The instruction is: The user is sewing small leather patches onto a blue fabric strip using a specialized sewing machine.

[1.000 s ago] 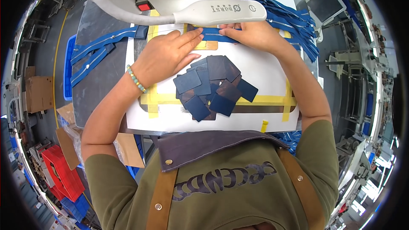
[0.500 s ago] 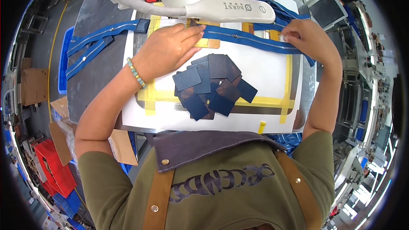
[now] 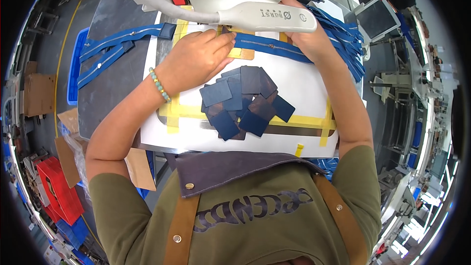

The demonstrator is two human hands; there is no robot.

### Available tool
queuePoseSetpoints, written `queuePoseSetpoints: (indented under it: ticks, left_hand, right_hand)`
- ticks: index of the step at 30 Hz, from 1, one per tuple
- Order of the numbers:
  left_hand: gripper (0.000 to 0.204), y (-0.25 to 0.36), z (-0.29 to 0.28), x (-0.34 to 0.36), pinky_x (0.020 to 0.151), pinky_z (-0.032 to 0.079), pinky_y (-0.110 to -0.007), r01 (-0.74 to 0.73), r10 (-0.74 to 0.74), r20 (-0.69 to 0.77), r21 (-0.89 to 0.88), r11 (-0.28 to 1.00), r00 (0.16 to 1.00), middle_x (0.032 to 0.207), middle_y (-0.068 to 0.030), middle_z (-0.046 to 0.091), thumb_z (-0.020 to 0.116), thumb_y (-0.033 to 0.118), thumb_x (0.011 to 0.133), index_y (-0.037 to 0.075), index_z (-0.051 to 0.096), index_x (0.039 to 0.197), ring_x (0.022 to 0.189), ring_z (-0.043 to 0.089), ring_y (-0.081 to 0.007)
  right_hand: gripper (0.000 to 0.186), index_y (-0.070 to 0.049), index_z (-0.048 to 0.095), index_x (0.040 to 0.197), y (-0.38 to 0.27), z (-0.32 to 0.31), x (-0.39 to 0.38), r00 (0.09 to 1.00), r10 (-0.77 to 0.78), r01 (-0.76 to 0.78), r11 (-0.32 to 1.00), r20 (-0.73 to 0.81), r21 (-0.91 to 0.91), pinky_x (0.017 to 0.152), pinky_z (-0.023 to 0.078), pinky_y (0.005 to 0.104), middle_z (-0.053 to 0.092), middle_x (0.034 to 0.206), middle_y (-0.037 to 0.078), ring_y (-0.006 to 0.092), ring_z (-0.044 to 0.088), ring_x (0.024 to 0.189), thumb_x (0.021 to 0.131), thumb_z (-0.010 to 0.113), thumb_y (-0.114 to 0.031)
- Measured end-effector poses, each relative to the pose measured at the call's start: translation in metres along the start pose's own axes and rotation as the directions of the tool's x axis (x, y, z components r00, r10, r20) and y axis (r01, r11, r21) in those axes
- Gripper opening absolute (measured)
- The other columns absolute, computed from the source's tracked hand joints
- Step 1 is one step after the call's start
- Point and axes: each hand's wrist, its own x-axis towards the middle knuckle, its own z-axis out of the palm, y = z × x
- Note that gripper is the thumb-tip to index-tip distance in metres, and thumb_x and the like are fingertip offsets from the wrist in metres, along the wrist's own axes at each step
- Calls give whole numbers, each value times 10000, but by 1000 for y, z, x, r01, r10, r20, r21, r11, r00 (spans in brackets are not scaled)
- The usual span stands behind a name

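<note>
My left hand [image 3: 202, 53] lies at the left end of a blue zipper strip [image 3: 269, 46], its fingers closed on that end beside a small dark piece. The strip runs rightward, metal teeth showing, under my right hand [image 3: 308, 37]. The right fingers reach up behind the white rounded machine part [image 3: 267, 16], which hides most of them. Below the strip, nearer me, is a loose pile of dark blue rectangular patches [image 3: 251, 79]. A yellowish flat piece [image 3: 241, 54] sits just under the strip, by my left fingertips.
Two blue zippers, one with a patch on its end [image 3: 167, 31], lie at left, with thread leading toward the machine. Many blue zipper strips [image 3: 346, 39] hang at right. Yellow tape [image 3: 314, 119] marks the white sheet. A blue bin [image 3: 73, 76] stands beyond the table's left edge.
My right hand has left the strip's right end and moved left and up, behind the white machine part. My left hand has stayed at the strip's left end.
</note>
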Motion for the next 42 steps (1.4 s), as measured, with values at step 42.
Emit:
queuePoseSetpoints:
  ticks: [42]
  left_hand:
    - [313, 3, -1, -7, 835, 598, -355, 18, -14, 38, -114, 993, 999, 1234, -85, 767, 776, 160, 942, 32, 732, 1224, 946, 713, -241]
  right_hand:
    - [258, -41, 808, 1091, 18, 23, -41, 879, -415, 417, 435, 233, -798, 891, 619, 391, 766, 1230, 90, 290, 753, 1060, 847, 760, 29]
